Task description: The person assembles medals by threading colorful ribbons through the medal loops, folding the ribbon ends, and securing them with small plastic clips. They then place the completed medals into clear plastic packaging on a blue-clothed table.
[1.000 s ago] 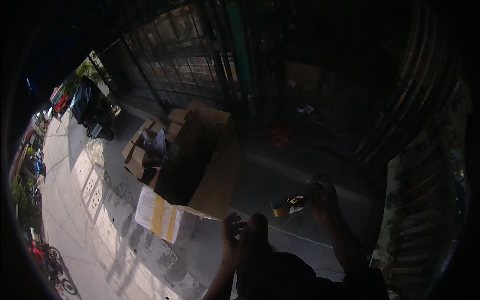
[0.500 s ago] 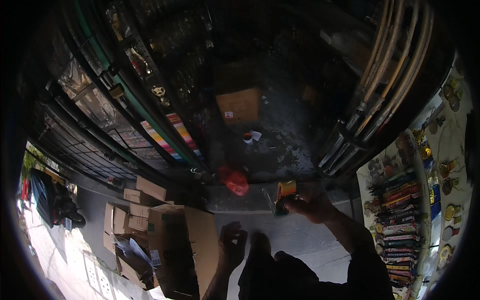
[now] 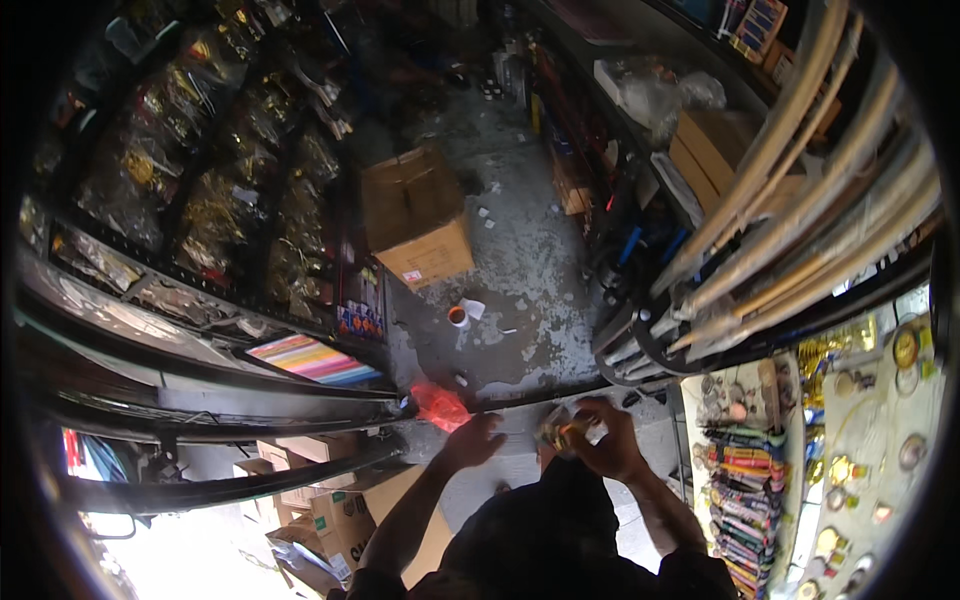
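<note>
Two hands: right hand (image 3: pixel 608 445) in closed grip on small yellow packet (image 3: pixel 566 432), left hand (image 3: pixel 472 438) open.

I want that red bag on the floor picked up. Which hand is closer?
Probably the left hand: it is free and right beside the red bag. The right hand is already holding a small packet.

Red plastic bag (image 3: pixel 441 406), brown cardboard box (image 3: pixel 415 215), rainbow-striped paper stack (image 3: pixel 313 360).

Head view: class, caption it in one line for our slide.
Right hand grips a small yellowish item while left hand hovers near red bag.
</note>
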Demonstrator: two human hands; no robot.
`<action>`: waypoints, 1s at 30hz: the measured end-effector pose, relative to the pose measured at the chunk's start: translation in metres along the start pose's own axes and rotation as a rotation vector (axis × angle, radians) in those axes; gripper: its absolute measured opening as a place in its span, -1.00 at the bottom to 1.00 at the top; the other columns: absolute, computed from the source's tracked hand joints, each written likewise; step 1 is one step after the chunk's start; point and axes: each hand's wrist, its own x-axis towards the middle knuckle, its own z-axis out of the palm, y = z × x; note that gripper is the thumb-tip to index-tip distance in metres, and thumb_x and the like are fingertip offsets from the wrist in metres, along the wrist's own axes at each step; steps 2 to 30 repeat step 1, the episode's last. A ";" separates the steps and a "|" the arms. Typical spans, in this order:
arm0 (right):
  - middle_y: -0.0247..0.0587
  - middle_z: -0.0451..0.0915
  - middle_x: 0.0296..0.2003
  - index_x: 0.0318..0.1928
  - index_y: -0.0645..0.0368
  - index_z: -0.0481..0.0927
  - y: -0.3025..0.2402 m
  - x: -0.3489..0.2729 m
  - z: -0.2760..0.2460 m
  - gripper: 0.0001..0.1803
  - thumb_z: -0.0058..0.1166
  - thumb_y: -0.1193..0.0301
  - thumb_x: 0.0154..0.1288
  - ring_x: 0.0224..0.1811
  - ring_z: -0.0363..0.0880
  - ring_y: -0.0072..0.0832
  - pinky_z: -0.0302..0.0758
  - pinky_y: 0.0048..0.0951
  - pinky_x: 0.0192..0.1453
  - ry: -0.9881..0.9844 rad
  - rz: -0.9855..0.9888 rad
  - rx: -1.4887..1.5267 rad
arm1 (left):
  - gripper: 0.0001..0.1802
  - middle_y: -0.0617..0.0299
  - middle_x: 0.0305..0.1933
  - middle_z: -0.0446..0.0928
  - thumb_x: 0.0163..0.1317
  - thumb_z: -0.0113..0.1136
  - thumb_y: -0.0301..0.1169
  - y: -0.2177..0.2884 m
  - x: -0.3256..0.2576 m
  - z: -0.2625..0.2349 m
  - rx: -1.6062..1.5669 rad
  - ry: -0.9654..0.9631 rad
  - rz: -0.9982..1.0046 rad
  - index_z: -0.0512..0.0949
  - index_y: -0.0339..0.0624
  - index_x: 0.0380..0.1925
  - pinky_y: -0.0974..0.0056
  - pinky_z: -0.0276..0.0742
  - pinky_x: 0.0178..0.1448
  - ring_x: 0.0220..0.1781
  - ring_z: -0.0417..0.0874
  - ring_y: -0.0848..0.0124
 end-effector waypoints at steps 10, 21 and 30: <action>-0.08 0.65 -0.07 0.16 0.28 0.53 -0.008 0.026 -0.011 -0.42 0.47 0.50 0.13 -0.11 0.70 -0.35 0.60 -0.30 -0.02 0.252 -0.183 0.132 | -0.58 -0.11 0.00 0.64 0.38 0.25 -0.16 -0.028 0.017 -0.004 -0.020 -0.046 -0.132 0.59 -0.20 0.08 -0.03 0.58 0.22 0.07 0.69 -0.07; -0.08 0.65 -0.07 0.16 0.28 0.53 -0.008 0.026 -0.011 -0.42 0.47 0.50 0.13 -0.11 0.70 -0.35 0.60 -0.30 -0.02 0.252 -0.183 0.132 | -0.58 -0.11 0.00 0.64 0.38 0.25 -0.16 -0.028 0.017 -0.004 -0.020 -0.046 -0.132 0.59 -0.20 0.08 -0.03 0.58 0.22 0.07 0.69 -0.07; -0.08 0.65 -0.07 0.16 0.28 0.53 -0.008 0.026 -0.011 -0.42 0.47 0.50 0.13 -0.11 0.70 -0.35 0.60 -0.30 -0.02 0.252 -0.183 0.132 | -0.58 -0.11 0.00 0.64 0.38 0.25 -0.16 -0.028 0.017 -0.004 -0.020 -0.046 -0.132 0.59 -0.20 0.08 -0.03 0.58 0.22 0.07 0.69 -0.07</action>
